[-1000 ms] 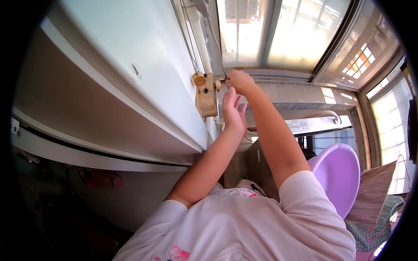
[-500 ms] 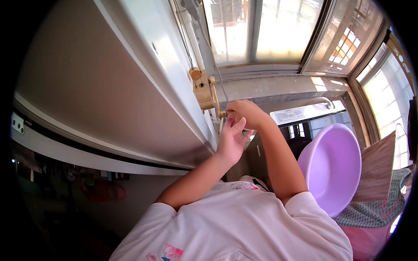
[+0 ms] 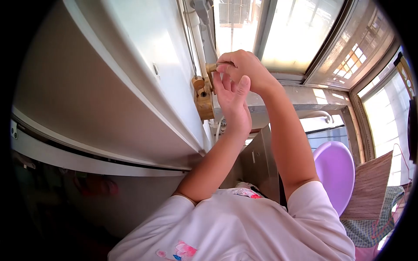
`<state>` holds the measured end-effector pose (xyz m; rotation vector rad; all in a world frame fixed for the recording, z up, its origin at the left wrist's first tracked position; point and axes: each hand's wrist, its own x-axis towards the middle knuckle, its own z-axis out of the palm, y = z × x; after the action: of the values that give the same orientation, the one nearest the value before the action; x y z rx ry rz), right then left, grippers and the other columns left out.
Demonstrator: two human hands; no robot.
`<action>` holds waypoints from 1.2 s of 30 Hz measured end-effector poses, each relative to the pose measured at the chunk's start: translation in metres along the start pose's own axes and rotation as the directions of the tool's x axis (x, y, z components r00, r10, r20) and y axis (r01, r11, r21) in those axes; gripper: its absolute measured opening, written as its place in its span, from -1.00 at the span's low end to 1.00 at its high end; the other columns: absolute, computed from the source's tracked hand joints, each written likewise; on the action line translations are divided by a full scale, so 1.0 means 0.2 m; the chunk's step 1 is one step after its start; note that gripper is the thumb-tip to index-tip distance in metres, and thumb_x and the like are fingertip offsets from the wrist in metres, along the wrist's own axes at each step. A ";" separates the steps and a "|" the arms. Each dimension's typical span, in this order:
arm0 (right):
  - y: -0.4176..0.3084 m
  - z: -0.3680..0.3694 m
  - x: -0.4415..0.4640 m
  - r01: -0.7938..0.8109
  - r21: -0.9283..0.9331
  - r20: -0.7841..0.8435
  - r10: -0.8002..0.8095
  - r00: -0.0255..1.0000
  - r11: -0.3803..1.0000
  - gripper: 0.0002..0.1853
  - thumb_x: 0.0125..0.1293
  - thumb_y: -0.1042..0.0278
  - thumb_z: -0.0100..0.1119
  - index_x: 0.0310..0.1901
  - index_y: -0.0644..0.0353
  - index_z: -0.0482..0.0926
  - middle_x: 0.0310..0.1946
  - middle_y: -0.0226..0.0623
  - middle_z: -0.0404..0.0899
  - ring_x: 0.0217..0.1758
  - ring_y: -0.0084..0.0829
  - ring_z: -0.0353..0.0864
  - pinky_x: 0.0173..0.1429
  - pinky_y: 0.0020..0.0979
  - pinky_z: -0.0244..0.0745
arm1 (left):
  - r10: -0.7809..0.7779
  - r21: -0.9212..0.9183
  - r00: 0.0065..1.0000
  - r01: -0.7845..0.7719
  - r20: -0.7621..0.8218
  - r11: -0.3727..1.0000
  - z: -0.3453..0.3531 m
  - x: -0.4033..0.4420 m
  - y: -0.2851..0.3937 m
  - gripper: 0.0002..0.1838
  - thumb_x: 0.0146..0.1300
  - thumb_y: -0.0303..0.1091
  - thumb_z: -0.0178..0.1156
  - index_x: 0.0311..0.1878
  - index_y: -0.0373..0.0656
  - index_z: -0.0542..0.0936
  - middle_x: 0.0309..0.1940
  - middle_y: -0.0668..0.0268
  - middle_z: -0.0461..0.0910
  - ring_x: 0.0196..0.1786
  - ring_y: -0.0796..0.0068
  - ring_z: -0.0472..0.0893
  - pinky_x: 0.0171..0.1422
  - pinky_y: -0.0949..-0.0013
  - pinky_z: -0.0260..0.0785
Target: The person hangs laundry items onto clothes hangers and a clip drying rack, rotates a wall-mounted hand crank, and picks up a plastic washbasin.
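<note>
Right hand (image 3: 244, 69) is curled tight on the crank (image 3: 210, 68) of that tan wall winch (image 3: 203, 106); left hand (image 3: 234, 102)'s loosely spread just below, can't tell if it's touching.

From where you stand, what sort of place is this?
Probably an enclosed home balcony or utility corner: bright windows line two sides, a purple basin stands at the right, and a tan crank box is mounted at the left.

Dull metal crank box (image 3: 204, 109), smooth plastic basin (image 3: 335, 174)
</note>
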<state>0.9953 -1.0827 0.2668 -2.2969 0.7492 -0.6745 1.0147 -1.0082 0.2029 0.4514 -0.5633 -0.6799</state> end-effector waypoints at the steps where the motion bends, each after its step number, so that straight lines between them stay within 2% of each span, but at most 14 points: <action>1: 0.01 -0.02 0.04 -0.009 -0.016 0.075 0.010 0.997 1.000 -0.82 0.14 0.41 0.06 -0.35 0.35 0.59 -0.52 -0.12 0.59 -0.46 -0.27 0.56 -0.28 -0.31 0.44 | 0.017 0.001 1.000 -0.017 -0.010 1.000 0.00 0.04 -0.03 -0.27 0.22 -0.24 0.24 0.33 -0.20 0.06 0.18 0.32 0.32 0.25 0.49 0.31 0.34 0.31 0.10; 4: 0.09 -0.03 0.16 -0.006 -0.001 0.179 0.006 0.984 1.000 -0.81 0.19 0.39 0.07 -0.32 0.36 0.58 -0.54 -0.17 0.59 -0.48 -0.32 0.51 -0.29 -0.36 0.44 | 0.003 -0.025 0.997 -0.005 -0.074 1.000 0.01 0.13 -0.09 -0.29 0.22 -0.20 0.23 0.32 -0.20 0.10 0.18 0.33 0.31 0.26 0.49 0.29 0.35 0.27 0.07; 8: 0.17 0.03 0.29 -0.040 0.046 0.129 0.034 0.991 0.998 -0.81 0.10 0.52 0.05 -0.25 0.28 0.61 -0.34 -0.20 0.67 -0.25 -0.29 0.63 -0.13 -0.32 0.51 | -0.004 -0.021 0.984 0.001 -0.177 1.000 0.00 0.21 -0.15 -0.36 0.22 -0.16 0.22 0.25 -0.19 0.18 0.15 0.34 0.32 0.26 0.48 0.28 0.36 0.22 0.04; 16: 0.34 0.17 0.35 -0.128 -0.091 -0.013 0.127 0.992 0.988 -0.74 0.21 0.29 0.15 -0.13 0.23 0.63 -0.34 -0.22 0.67 -0.25 -0.24 0.65 -0.11 -0.27 0.51 | -0.170 0.028 0.925 0.190 -0.341 0.981 -0.14 0.20 -0.28 -0.40 0.26 -0.04 0.18 0.20 -0.18 0.24 0.13 0.32 0.34 0.30 0.39 0.24 0.43 0.18 -0.06; 19: 0.33 0.18 0.32 -0.143 -0.037 -0.086 0.139 0.986 0.989 -0.80 0.18 0.26 0.19 -0.24 0.17 0.67 -0.36 -0.15 0.66 -0.23 -0.15 0.64 -0.08 -0.24 0.53 | -0.237 0.019 0.942 0.249 -0.238 0.968 -0.17 0.13 -0.28 -0.21 0.29 -0.03 0.13 0.36 -0.30 -0.01 0.26 0.16 0.18 0.33 0.35 0.22 0.45 0.13 -0.07; 21: 0.30 0.18 0.27 -0.131 0.051 -0.116 0.136 0.984 0.990 -0.72 0.18 0.20 0.21 -0.17 0.20 0.64 -0.18 -0.10 0.62 -0.06 -0.13 0.58 0.03 -0.22 0.46 | -0.373 -0.139 0.912 0.353 -0.172 0.925 -0.23 0.02 -0.29 -0.30 0.32 -0.05 0.08 0.33 -0.27 0.07 0.20 0.18 0.25 0.27 0.34 0.29 0.40 0.12 0.04; 22: 0.25 0.21 0.18 -0.094 -0.091 -0.313 0.061 0.948 0.991 -0.61 0.19 0.16 0.22 -0.03 0.26 0.55 0.04 -0.06 0.46 0.12 -0.08 0.40 0.16 -0.16 0.33 | -0.497 -0.284 0.863 0.455 -0.092 0.844 -0.25 -0.06 -0.30 -0.39 0.34 -0.06 0.04 0.29 -0.24 0.16 0.15 0.19 0.33 0.21 0.33 0.37 0.34 0.11 0.15; 24: 0.21 0.24 0.03 0.005 0.009 -0.552 0.000 0.834 1.000 -0.51 0.15 0.21 0.26 0.05 0.30 0.43 0.07 -0.01 0.32 0.11 -0.06 0.30 0.18 -0.10 0.24 | -0.637 0.071 0.762 0.633 0.116 0.771 -0.28 -0.28 -0.31 -0.58 0.37 -0.07 -0.03 0.11 -0.19 0.38 -0.05 0.26 0.47 -0.03 0.33 0.53 0.06 0.18 0.41; 25: 0.15 0.22 -0.10 0.003 0.043 -0.592 0.023 0.806 0.999 -0.54 0.18 0.27 0.22 0.07 0.34 0.43 0.08 0.02 0.35 0.14 -0.04 0.31 0.20 -0.17 0.28 | -0.825 0.066 0.564 0.825 -0.045 0.561 -0.27 -0.34 -0.37 -0.71 0.38 -0.13 -0.02 -0.08 -0.16 0.46 -0.24 0.31 0.53 -0.22 0.44 0.56 -0.21 0.34 0.48; 26: 0.12 0.23 -0.20 0.042 0.093 -0.648 0.028 0.761 0.995 -0.65 0.16 0.35 0.21 -0.04 0.31 0.49 -0.04 -0.01 0.42 0.06 -0.04 0.36 0.13 -0.18 0.31 | -0.883 0.488 0.465 0.785 -0.059 0.381 -0.21 -0.41 -0.41 -0.80 0.35 -0.21 0.09 -0.12 -0.13 0.46 -0.32 0.37 0.53 -0.31 0.54 0.57 -0.24 0.44 0.50; 29: 0.10 0.26 -0.48 -0.010 0.168 -0.600 0.110 0.792 0.986 -0.89 0.14 0.42 0.17 -0.43 0.27 0.51 -0.41 -0.12 0.50 -0.37 -0.14 0.53 -0.24 -0.19 0.42 | -0.962 0.799 0.009 0.554 0.273 0.232 -0.12 -0.60 -0.45 -0.68 0.34 -0.06 0.11 -0.29 -0.15 0.47 -0.44 0.38 0.51 -0.38 0.59 0.56 -0.26 0.52 0.46; 32: 0.13 0.24 -0.82 -0.262 0.056 -0.510 0.253 0.822 0.964 -0.93 0.09 0.44 0.15 -0.43 0.24 0.50 -0.42 -0.15 0.49 -0.35 -0.13 0.52 -0.24 -0.19 0.41 | -0.952 0.921 -0.141 0.324 0.272 0.215 -0.01 -0.76 -0.43 -0.64 0.33 -0.01 0.10 -0.28 -0.17 0.46 -0.43 0.36 0.52 -0.37 0.58 0.56 -0.27 0.52 0.47; 34: 0.10 0.15 -1.15 -0.454 -0.062 -0.583 0.337 0.739 0.889 -0.91 0.06 0.45 0.18 -0.41 0.23 0.48 -0.37 -0.18 0.48 -0.28 -0.15 0.51 -0.20 -0.20 0.40 | -0.972 0.904 -0.006 0.368 0.236 0.217 -0.01 -0.87 -0.43 -0.64 0.33 -0.04 0.11 -0.16 -0.20 0.46 -0.32 0.31 0.55 -0.32 0.57 0.58 -0.25 0.51 0.47; 36: 0.09 0.04 -1.49 -0.642 -0.074 -0.672 0.438 0.598 0.763 -0.79 0.01 0.45 0.23 -0.26 0.22 0.50 -0.27 -0.17 0.45 -0.11 -0.13 0.44 -0.09 -0.21 0.39 | -0.974 0.872 -0.024 0.451 0.224 0.189 -0.02 -0.91 -0.42 -0.69 0.34 -0.11 0.09 -0.10 -0.18 0.42 -0.21 0.30 0.51 -0.20 0.54 0.57 -0.15 0.43 0.49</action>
<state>0.7840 -0.8962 0.1687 -1.8771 1.9208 -1.0777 0.8622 -0.9405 0.0921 1.1427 -1.5009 -2.0167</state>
